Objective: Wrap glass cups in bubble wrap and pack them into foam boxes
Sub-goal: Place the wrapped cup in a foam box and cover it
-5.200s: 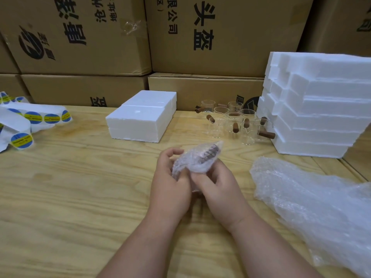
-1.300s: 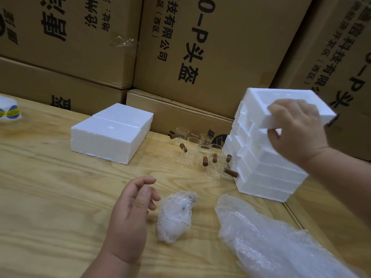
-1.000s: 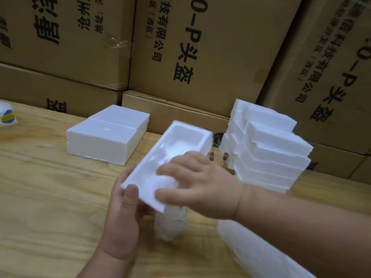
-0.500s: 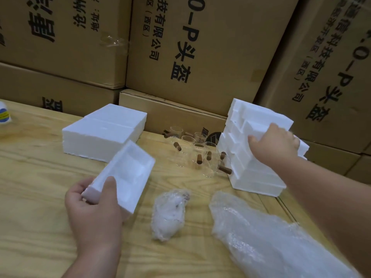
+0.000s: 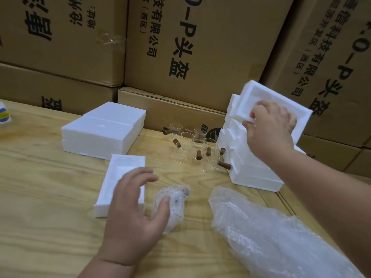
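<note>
Head-camera view: a wooden desk (image 5: 50, 177) is seen from above, backed by stacked cardboard cartons (image 5: 192, 47). The bubble-wrapped cup (image 5: 176, 205) lies on the desk and serves as the landmark. Directly left of it, an open foam box half (image 5: 120, 173) rests hollow side up. The left hand (image 5: 132, 213) is held over the near end of that half, its fingers (image 5: 144, 177) spread and relaxed, while its thumb tip lies against the wrapped cup; nothing is gripped by it. Right of the wrapped cup, a loose sheet of bubble wrap (image 5: 271, 237) is heaped on the desk. Beyond the cup and to the right, a stack of foam box halves (image 5: 253, 173) stands, and its top foam half (image 5: 261, 97) is tilted up, held at its edge by the right hand (image 5: 271, 133) with fingers curled round the rim. Behind the wrapped cup, between it and the cartons, a cluster of glass cups with brown wooden handles (image 5: 192, 149) stands just beside the stack. Further left of the cup, closed foam boxes (image 5: 104, 133) are set side by side. At the far left desk edge, a strip of blue-and-yellow stickers (image 5: 4, 117) is partly visible.
</note>
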A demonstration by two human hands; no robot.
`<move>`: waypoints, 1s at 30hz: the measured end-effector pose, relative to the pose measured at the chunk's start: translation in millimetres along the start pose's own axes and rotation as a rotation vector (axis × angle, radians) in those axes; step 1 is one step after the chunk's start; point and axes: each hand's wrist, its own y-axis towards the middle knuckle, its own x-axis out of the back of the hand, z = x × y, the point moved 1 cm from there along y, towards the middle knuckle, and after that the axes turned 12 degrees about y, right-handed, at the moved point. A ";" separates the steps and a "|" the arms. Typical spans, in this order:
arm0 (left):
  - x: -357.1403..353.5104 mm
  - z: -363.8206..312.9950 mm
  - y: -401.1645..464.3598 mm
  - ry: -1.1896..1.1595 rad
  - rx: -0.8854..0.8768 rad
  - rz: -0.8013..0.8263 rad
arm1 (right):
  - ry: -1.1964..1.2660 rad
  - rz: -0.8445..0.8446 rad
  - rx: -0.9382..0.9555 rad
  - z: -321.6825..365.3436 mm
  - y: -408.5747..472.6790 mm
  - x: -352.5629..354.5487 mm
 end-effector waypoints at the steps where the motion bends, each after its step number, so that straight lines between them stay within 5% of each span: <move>1: -1.5 -0.8 -1.6 -0.015 0.009 0.101 | 0.042 -0.004 0.057 15.4 -3.4 4.6; 6: -9.3 -4.6 -11.1 0.056 -0.023 0.433 | 0.320 -0.035 0.153 95.1 -47.4 28.1; 17: -13.1 1.7 -11.4 0.569 0.094 0.517 | 0.632 0.158 -0.060 115.6 -133.6 4.9; 21: -11.1 -1.4 -8.0 0.441 0.126 0.352 | 0.633 0.222 -0.091 100.1 -131.8 -6.4; 24: -2.8 2.7 -5.0 0.156 0.321 0.071 | 0.600 0.276 -0.154 87.7 -129.8 -12.5; 30: 6.6 3.8 -3.2 -0.033 0.346 -0.095 | 0.532 0.775 -0.098 93.6 -146.1 -24.9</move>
